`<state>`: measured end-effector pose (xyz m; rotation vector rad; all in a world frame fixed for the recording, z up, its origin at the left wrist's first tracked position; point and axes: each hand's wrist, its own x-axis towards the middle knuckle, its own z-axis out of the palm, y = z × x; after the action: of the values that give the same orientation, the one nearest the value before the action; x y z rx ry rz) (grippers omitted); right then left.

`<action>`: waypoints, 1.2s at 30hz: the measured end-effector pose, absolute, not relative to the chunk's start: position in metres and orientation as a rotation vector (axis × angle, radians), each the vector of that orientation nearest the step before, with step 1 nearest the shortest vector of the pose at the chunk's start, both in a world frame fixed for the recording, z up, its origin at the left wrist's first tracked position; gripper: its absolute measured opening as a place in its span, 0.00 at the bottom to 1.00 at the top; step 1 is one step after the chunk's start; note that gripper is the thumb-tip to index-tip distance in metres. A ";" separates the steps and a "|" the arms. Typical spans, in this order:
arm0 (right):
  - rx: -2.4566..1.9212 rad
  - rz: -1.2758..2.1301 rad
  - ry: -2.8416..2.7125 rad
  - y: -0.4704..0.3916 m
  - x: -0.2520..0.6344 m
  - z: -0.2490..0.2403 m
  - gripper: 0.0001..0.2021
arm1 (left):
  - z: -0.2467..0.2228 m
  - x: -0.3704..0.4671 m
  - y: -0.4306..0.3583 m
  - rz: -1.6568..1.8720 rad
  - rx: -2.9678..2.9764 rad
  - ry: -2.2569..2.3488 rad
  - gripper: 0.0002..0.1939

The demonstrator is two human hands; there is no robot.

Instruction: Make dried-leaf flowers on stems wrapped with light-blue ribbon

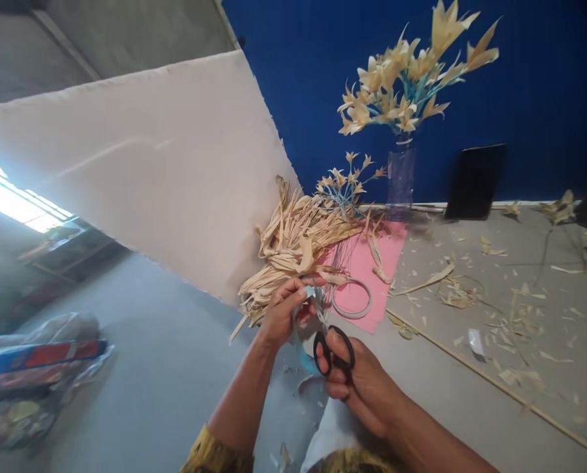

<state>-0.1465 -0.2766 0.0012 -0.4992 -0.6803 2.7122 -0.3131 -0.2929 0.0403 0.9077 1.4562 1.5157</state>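
Head view: grey surface [431,374] below blue wall [298,66], right hand [360,378] around scissors [322,318], left hand [280,316] around pale strip [310,291].

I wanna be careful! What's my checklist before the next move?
1. Metal scissors with black loop handles in the right hand: ok, held by the loops.
2. Thin, pale blue strip in the left hand: ok, held near its top.
3. Left hand well away from the scissors: not ok, very close.
4. Strip between the blades: cannot tell, too small.
5. Tall, see-through vase upright: ok.
6. Grey surface free of pale, dry scraps: not ok, many scattered.
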 end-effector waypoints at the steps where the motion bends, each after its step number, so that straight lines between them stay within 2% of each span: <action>1: -0.492 2.691 -0.674 -0.275 -0.147 0.002 0.26 | 0.039 -0.314 -0.290 1.494 0.930 1.490 0.18; 7: -0.560 2.673 -0.665 -0.271 -0.148 0.000 0.31 | 0.035 -0.316 -0.298 1.236 1.454 2.177 0.11; 10: -0.587 2.685 -0.646 -0.272 -0.151 -0.002 0.31 | 0.028 -0.316 -0.306 0.855 1.669 2.532 0.12; 14: -0.620 2.712 -0.651 -0.273 -0.155 -0.001 0.30 | 0.014 -0.319 -0.307 0.470 1.922 2.674 0.04; 19: -0.615 2.738 -0.685 -0.273 -0.157 0.003 0.32 | 0.002 -0.328 -0.301 0.621 2.038 2.623 0.18; 23: -0.608 2.738 -0.705 -0.272 -0.159 0.001 0.32 | 0.004 -0.335 -0.290 0.696 1.925 2.585 0.13; 26: -0.592 2.723 -0.724 -0.273 -0.160 0.000 0.27 | 0.012 -0.335 -0.288 0.710 1.868 2.562 0.10; 33: -0.560 2.637 -1.104 -0.272 -0.117 0.007 0.12 | 0.053 -0.293 -0.312 1.020 1.807 2.439 0.21; 36: -0.587 2.617 -1.107 -0.267 -0.073 0.005 0.12 | 0.061 -0.251 -0.297 0.989 1.845 2.225 0.25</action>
<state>-0.0732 -0.2668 0.0045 -0.5875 -1.1075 2.6172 -0.2508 -0.2971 0.0614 1.8455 2.2247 0.9891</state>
